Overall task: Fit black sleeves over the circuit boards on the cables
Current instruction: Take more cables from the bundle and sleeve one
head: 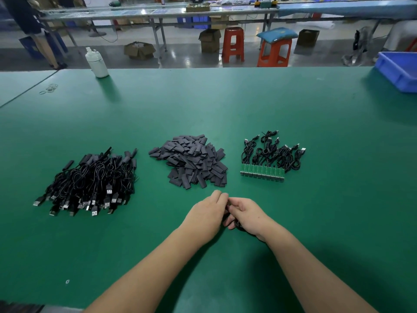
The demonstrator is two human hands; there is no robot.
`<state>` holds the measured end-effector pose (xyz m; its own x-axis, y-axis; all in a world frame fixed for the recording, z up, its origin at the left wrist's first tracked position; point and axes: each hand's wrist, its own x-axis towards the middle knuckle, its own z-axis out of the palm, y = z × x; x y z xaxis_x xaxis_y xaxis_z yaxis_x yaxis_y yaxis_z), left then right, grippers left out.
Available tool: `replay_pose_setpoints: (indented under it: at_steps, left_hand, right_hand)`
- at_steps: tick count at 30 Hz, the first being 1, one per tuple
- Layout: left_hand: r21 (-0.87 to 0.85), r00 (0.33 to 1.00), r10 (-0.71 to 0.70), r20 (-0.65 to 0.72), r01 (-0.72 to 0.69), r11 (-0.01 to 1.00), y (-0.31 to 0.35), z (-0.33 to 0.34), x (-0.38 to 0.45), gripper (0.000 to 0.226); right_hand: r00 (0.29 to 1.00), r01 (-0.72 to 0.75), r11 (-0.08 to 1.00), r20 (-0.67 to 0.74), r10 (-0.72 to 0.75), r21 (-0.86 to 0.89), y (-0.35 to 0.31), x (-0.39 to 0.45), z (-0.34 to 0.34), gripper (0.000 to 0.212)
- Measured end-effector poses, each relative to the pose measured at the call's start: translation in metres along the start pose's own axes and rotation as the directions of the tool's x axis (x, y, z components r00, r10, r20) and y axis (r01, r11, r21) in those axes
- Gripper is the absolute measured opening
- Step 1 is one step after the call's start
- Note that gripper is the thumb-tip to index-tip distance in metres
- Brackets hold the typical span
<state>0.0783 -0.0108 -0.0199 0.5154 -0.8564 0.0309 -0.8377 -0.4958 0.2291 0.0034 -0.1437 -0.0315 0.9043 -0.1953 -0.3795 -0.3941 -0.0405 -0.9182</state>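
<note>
On green table [225, 105], blue bin [397, 71] — contents hidden, both hands [225, 211] pinching cable [237, 224]

Green matte worktable [203, 105]. Beyond it: glossy grey concrete floor [180, 55], two orange plastic stools [233, 45], open brown cardboard boxes [139, 50], long metal-legged bench [158, 13]. Blue plastic bin [398, 71] far right.

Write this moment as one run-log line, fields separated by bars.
step: sleeving | left hand and right hand: together, gripping coiled black cable | loose flat black sleeves pile: centre | bare green-board cables: right
</note>
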Motion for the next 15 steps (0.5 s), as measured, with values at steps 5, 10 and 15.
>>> replay_pose_setpoints:
  at_steps: [5,10,15]
  left_hand:
    - [-0.638,0.872,-0.438,-0.217,0.213,0.74,0.006,0.005,-0.008,0.042]
    - [-0.883,0.878,-0.45,0.166,0.336,0.329,0.017,0.008,-0.018,0.024]
    - [-0.945,0.891,-0.438,0.118,0.236,0.226,0.025,-0.007,-0.024,0.009]
  right_hand:
    - [0.994,-0.005,0.979,-0.105,0.027,0.202,-0.004,0.0,0.0,0.035]
    - [0.972,0.177,0.553,-0.234,0.035,0.814,-0.029,0.001,0.004,0.026]
    - [0.968,0.23,0.463,-0.252,-0.015,0.856,-0.05,0.004,0.02,0.02]
